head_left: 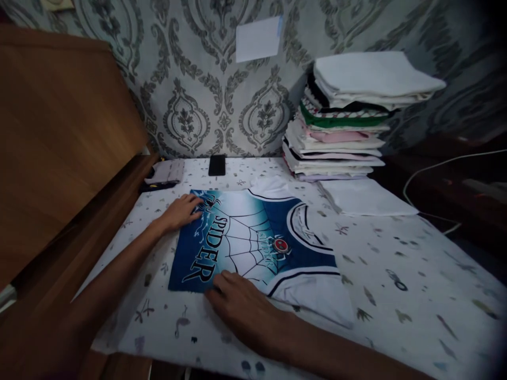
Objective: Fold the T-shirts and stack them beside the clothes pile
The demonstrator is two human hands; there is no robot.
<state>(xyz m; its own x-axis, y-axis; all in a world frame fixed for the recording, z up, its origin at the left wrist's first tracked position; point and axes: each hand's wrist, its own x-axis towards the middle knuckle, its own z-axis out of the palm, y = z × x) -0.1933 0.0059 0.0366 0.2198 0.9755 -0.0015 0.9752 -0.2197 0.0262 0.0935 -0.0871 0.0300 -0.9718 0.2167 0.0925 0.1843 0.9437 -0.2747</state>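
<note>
A blue and white T-shirt lies flat and sideways on the cloth-covered table, its neckline to the right and its hem to the left. It bears a web print, the word SPIDER and a red and black spider emblem; its short sleeves are white. Resting on the far hem corner, my left hand has its fingers stretched out and apart. At the shirt's near side edge is my right hand, with fingers curled and thumb close to the index finger, pinching the fabric. The right fingertips are partly hidden.
A tall stack of folded clothes stands against the wall at the back right, with a folded white cloth before it. A black phone and small folded clothes lie at the back. Wooden furniture borders the left.
</note>
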